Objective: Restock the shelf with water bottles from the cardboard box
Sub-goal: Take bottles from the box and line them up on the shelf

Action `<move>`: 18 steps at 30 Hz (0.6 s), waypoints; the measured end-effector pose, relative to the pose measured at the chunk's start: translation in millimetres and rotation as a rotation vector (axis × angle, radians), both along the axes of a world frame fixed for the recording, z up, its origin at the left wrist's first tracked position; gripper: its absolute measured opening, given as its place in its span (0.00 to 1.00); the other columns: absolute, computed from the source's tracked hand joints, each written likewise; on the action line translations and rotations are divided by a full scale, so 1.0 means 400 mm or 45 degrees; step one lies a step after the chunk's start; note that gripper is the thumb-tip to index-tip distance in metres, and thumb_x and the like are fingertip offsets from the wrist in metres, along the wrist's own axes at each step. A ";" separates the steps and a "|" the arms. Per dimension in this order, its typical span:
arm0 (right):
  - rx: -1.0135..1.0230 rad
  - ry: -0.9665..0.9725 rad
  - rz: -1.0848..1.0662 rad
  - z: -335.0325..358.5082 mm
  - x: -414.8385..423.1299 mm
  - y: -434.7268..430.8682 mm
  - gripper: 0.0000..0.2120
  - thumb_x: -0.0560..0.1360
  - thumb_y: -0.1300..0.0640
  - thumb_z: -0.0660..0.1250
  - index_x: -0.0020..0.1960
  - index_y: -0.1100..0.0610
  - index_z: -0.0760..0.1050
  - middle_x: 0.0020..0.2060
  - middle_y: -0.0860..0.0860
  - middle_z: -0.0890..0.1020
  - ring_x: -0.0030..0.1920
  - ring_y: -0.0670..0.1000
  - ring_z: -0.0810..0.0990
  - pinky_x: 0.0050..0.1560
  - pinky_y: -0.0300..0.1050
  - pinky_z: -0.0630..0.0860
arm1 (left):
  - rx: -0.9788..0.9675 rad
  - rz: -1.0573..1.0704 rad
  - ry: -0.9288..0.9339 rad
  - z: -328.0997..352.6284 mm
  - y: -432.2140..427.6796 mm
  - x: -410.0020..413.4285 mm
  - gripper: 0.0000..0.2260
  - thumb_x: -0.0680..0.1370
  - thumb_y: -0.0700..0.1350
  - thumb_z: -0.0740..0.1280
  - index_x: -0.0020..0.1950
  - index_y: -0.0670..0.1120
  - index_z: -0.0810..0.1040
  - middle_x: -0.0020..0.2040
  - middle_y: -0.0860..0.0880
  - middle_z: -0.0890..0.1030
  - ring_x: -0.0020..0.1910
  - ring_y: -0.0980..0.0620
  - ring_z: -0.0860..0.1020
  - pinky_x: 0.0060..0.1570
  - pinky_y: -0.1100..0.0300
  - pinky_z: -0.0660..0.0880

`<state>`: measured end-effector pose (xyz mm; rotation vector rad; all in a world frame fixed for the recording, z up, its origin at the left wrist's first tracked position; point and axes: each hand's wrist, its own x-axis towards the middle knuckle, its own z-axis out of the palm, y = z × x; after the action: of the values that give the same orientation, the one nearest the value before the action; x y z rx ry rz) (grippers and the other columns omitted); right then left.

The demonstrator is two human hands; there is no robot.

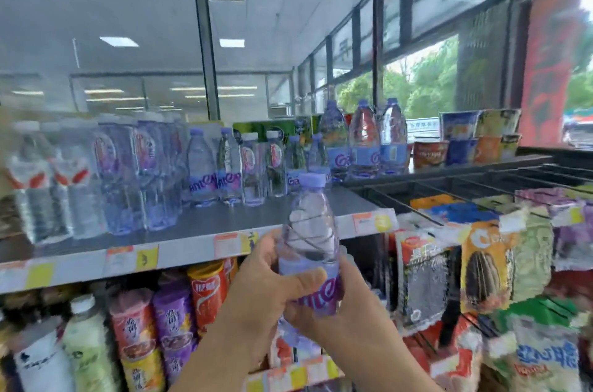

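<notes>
Currently both hands grip one water bottle [309,231], upright, just in front of the shelf [205,221] front edge, toward its right end. Left hand [263,282] wraps the purple label w/ thumb across the front. Right hand [349,305] curls round the lower half from behind. Lilac cap is on. Small bottles [202,163] stand along the shelf's left side & back, and three bigger bottles [362,138] are near its back right corner. Chip canisters [208,292] sit on the level below, and snack packs [484,269] hang at the right.
</notes>
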<state>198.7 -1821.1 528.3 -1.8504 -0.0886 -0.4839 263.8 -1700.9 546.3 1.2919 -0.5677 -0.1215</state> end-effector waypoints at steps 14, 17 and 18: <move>-0.199 -0.049 -0.249 0.254 0.237 -0.072 0.16 0.63 0.47 0.81 0.43 0.46 0.76 0.35 0.43 0.83 0.36 0.42 0.82 0.39 0.38 0.77 | 0.046 -0.026 -0.129 0.230 -0.046 0.235 0.44 0.61 0.66 0.77 0.73 0.51 0.68 0.66 0.47 0.78 0.64 0.46 0.77 0.66 0.43 0.70; -0.274 -0.021 -0.279 0.259 0.326 -0.146 0.22 0.63 0.47 0.81 0.49 0.49 0.73 0.40 0.44 0.82 0.41 0.45 0.81 0.43 0.44 0.79 | 0.109 0.078 -0.039 0.238 -0.058 0.252 0.42 0.65 0.71 0.66 0.76 0.54 0.65 0.74 0.52 0.69 0.74 0.49 0.65 0.67 0.51 0.58; -0.284 -0.006 -0.276 0.258 0.357 -0.169 0.23 0.63 0.48 0.81 0.51 0.50 0.72 0.42 0.46 0.82 0.42 0.47 0.81 0.44 0.45 0.79 | 0.151 0.121 0.002 0.235 -0.060 0.259 0.39 0.68 0.70 0.62 0.76 0.54 0.65 0.75 0.51 0.68 0.75 0.49 0.64 0.68 0.50 0.58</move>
<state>341.3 -1888.7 631.6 -2.0888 0.0578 -0.6502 367.2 -1724.8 640.3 1.4313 -0.5028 -0.0785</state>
